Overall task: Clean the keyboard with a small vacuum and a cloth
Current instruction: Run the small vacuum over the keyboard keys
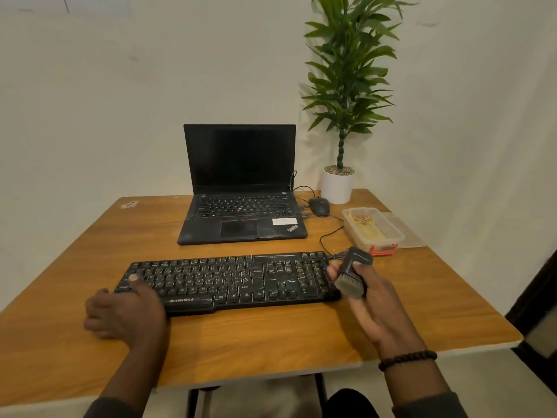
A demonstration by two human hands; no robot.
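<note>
- The keyboard (229,280) lies flat toward the table's (271,336) near edge, its long axis running left to right, parallel to that edge.
- It sits directly ahead of both hands; the left end is under one, the right end beside the other.
- The left hand (126,315) rests at the keyboard's near-left corner, thumb on the keys, the other fingers loosely curled, steadying it.
- The right hand (366,294) grips the small vacuum (352,274), brush end tilted toward the person, just off the keyboard's right end.
- Farther back: a laptop (241,188), mouse (319,206), plastic container (372,229) and potted plant (342,116).
</note>
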